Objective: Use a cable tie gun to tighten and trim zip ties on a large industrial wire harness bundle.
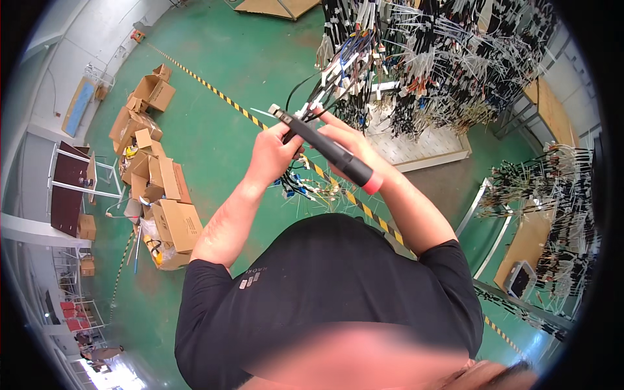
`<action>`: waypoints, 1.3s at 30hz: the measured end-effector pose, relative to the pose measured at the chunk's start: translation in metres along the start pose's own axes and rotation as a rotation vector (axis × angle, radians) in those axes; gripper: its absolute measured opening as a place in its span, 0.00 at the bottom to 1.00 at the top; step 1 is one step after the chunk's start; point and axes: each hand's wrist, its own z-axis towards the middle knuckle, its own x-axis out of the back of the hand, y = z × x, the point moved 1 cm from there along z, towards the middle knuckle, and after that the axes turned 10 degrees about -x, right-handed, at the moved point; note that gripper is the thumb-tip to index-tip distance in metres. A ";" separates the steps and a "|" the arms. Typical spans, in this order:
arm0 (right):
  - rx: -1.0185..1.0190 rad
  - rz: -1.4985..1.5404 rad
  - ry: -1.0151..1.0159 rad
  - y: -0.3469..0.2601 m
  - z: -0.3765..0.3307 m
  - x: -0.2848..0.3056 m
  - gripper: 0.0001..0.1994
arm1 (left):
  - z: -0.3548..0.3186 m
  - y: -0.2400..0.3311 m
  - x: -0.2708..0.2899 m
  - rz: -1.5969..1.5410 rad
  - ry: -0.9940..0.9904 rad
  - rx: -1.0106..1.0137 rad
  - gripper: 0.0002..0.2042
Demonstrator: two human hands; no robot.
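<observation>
Boxes (156,169) pile at frame left on the green floor (221,58), far from both hands. Centre frame, slightly above the middle: left hand (276,151) is curled shut, fingers pinching the black wires (300,123) just below the tool head; how tight, can't tell. The tool (325,148), a black rod-shaped handle with a pink-red butt cap (372,184), lies diagonal, its long axis running from upper left (pale tip near the wires) down to lower right (pink end). Right hand (348,146) wraps the handle from behind, fingers closed round its mid-section, thumb side hidden. Both hands touch the tool zone, left nearer the tip, right nearer the butt. So the working end points up-left, away from the body, toward the hanging harness rack (442,58) filling the upper right. A loose bunch of blue-and-white connectors (302,185) dangles just below the hands, over the yellow-black floor stripe (227,101). More wire racks (559,214) sit at right edge, well apart. The white pegboard base (422,146) lies behind the right hand.
</observation>
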 end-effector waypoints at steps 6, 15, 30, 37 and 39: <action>-0.097 0.419 -0.068 0.011 0.012 -0.006 0.30 | -0.011 -0.007 -0.017 0.028 0.105 -0.175 0.17; -0.081 0.275 -0.140 -0.004 0.014 0.025 0.30 | -0.006 -0.018 -0.017 -0.113 0.080 -0.128 0.10; 0.043 0.108 0.002 0.019 -0.051 0.068 0.28 | 0.007 -0.024 0.023 -0.917 -0.274 0.268 0.16; 0.027 -0.117 0.053 0.039 -0.045 0.046 0.27 | 0.005 -0.018 0.028 -1.038 -0.346 0.284 0.15; 0.062 -0.154 0.032 0.041 -0.037 0.045 0.25 | 0.004 -0.016 0.027 -1.085 -0.371 0.274 0.15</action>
